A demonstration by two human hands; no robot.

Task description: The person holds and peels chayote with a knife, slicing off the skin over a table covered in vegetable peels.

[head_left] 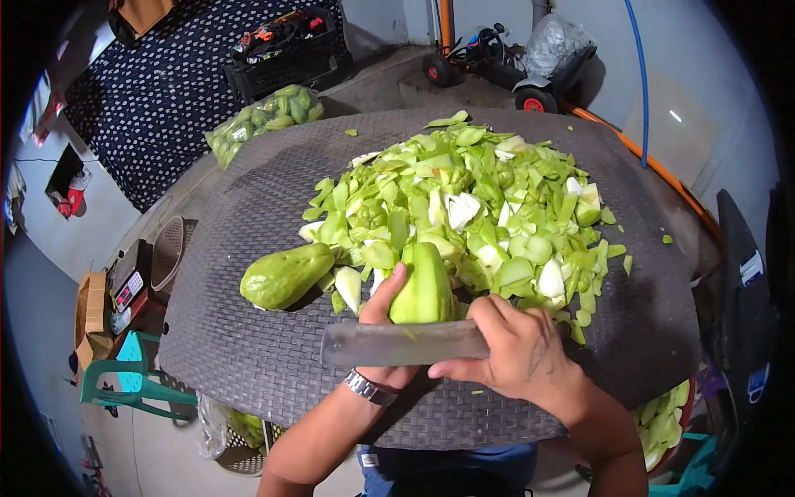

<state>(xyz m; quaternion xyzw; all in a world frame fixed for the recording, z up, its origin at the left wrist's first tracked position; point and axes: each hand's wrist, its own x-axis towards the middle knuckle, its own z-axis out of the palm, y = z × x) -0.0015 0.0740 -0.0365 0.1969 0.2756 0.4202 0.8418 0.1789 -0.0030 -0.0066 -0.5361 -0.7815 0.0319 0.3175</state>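
Note:
My left hand (386, 315) wears a metal watch and is closed round a partly peeled chayote (424, 286), thumb along its left side. In my right hand (512, 348) is a broad-bladed knife (397, 344). Its blade lies crosswise in front of the chayote's lower end and hides part of my left fingers. The knife's handle is covered by my right fingers. To the left, an unpeeled chayote (286, 276) rests on the table. A big heap of green peelings and cut pieces (464, 190) spreads just beyond my hands.
The dark woven-pattern table (240, 356) has rounded edges. Behind it lies a plastic bag of chayotes (273, 116). A teal chair (128, 373) and a weighing scale (128, 290) are at left. Below the right edge sits a container of pale green pieces (662, 422).

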